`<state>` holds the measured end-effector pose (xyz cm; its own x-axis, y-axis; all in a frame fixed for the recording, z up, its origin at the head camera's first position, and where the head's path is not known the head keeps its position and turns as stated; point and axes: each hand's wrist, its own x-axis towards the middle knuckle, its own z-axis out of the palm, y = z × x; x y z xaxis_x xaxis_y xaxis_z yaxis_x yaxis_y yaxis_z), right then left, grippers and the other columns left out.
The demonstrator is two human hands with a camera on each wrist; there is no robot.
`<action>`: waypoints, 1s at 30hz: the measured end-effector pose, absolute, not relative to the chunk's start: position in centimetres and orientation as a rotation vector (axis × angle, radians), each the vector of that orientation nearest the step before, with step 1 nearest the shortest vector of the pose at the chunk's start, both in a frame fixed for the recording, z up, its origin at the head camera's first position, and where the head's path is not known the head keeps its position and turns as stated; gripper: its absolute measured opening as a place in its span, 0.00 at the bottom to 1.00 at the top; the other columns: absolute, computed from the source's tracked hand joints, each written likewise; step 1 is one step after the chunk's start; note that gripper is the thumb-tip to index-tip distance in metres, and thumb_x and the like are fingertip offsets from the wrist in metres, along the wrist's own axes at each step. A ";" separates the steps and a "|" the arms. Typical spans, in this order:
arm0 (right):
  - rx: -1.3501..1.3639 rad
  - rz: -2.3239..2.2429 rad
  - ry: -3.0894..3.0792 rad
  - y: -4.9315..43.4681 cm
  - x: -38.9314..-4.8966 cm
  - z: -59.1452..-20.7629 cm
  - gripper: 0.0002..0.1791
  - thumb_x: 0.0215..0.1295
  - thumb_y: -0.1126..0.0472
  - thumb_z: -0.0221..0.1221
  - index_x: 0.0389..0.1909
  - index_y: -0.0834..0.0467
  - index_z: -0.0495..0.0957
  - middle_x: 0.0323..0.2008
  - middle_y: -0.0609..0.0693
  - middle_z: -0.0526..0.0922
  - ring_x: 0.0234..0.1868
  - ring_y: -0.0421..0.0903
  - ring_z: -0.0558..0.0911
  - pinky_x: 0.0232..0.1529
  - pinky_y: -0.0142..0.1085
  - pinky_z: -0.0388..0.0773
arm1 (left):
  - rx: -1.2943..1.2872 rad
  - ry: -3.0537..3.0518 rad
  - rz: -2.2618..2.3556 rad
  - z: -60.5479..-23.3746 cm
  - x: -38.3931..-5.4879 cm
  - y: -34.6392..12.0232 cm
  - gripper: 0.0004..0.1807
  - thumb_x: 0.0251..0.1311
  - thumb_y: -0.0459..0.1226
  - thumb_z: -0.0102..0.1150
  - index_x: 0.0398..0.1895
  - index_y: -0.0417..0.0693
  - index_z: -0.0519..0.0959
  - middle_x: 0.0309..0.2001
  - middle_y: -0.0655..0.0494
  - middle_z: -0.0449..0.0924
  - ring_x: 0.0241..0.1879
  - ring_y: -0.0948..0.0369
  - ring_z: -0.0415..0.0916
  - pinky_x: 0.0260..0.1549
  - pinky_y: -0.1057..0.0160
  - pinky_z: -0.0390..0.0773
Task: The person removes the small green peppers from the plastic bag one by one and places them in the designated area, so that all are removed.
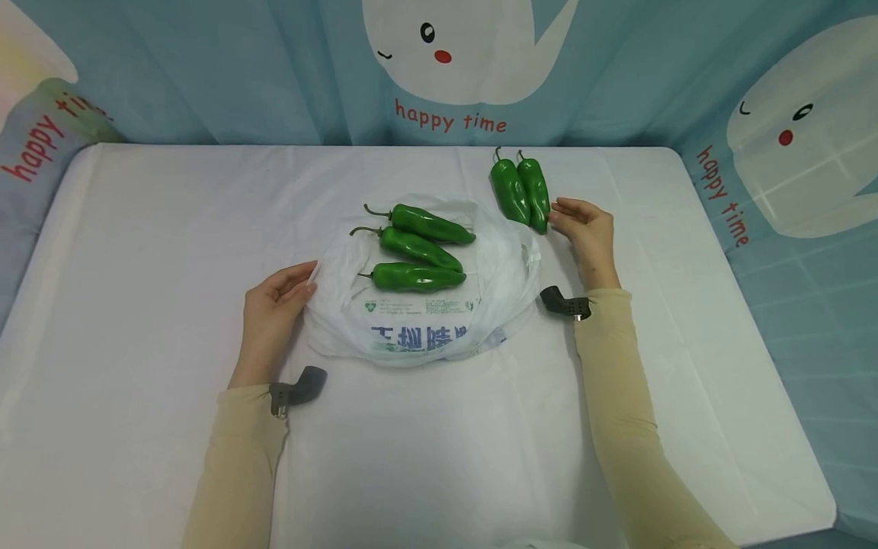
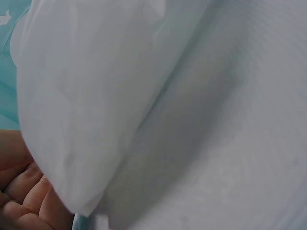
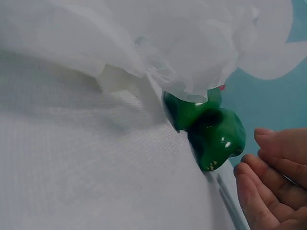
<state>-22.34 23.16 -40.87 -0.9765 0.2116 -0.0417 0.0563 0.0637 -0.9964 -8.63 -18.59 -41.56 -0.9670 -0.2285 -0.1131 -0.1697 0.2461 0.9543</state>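
Observation:
A white plastic bag (image 1: 507, 267) with printed lettering lies spread open on the table, and three green peppers (image 1: 411, 278) lie in its opening, stems to the left. My left hand (image 1: 274, 301) pinches the bag's left edge between thumb and fingers; in the left wrist view the bag (image 2: 86, 96) hides part of the fingers (image 2: 36, 196). Two more green peppers (image 1: 509, 191) lie side by side beyond the bag's right rim. My right hand (image 1: 585, 232) is beside the lower end of the right one, fingers loosely bent; in the right wrist view a small gap separates them from the pepper (image 3: 218, 139).
The table (image 1: 151, 252) has a white cover. A blue curtain (image 1: 274, 69) with whale prints hangs behind its far edge and along the sides. Dark wrist cameras (image 1: 565, 303) stick out from both sleeves, close to the bag on the right.

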 end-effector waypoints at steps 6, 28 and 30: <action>-0.226 2.046 -2.153 23.1 -21.9 -40.0 0.19 0.54 0.76 0.63 0.48 0.75 0.76 0.37 0.51 0.85 0.39 0.41 0.82 0.42 0.28 0.79 | 0.382 -2.449 -1.850 -41.5 -8.6 -18.6 0.20 0.63 0.32 0.58 0.58 0.40 0.74 0.57 0.42 0.75 0.51 0.68 0.75 0.47 0.79 0.72; 0.074 2.106 -2.226 19.8 -19.4 -36.9 0.17 0.57 0.71 0.64 0.48 0.72 0.77 0.39 0.49 0.84 0.40 0.43 0.82 0.45 0.28 0.77 | 0.339 -2.446 -1.849 -41.4 -8.6 -18.7 0.20 0.63 0.33 0.57 0.59 0.38 0.74 0.57 0.41 0.74 0.50 0.68 0.75 0.47 0.79 0.73; 0.128 2.105 -2.245 19.4 -19.1 -36.7 0.17 0.58 0.71 0.63 0.48 0.72 0.77 0.39 0.49 0.84 0.40 0.43 0.82 0.44 0.28 0.78 | 0.340 -2.445 -1.850 -41.4 -8.5 -18.7 0.20 0.63 0.33 0.57 0.59 0.38 0.74 0.57 0.41 0.74 0.50 0.69 0.75 0.47 0.79 0.73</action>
